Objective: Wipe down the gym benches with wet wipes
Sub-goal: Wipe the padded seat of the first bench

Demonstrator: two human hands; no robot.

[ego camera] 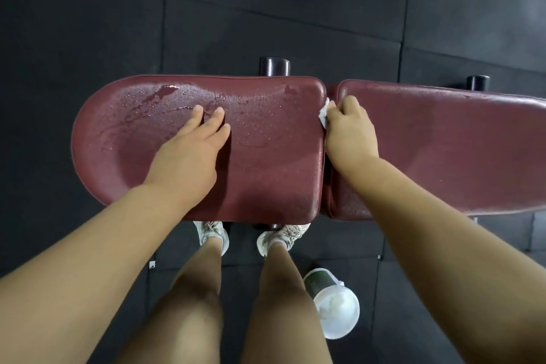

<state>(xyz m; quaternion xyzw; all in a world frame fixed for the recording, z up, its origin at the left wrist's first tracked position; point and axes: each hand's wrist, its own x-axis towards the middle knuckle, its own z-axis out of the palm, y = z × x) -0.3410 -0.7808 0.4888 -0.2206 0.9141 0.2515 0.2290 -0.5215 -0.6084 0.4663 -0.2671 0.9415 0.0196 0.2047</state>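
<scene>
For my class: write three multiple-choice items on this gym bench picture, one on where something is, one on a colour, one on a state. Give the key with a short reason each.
1. Where is the wipe canister?
A. On the bench
B. On the floor by the person's right leg
C. In the left hand

2. What colour are the bench pads?
A. Dark red
B. Blue
C. Grey

3. What is the left hand doing?
A. Gripping a wipe
B. Resting flat on the wet seat pad
C. Hanging off the bench

Key: B, it stands on the black floor mats; A, both pads are maroon; B, its fingers lie straight, while the right hand holds the white wipe.
</scene>
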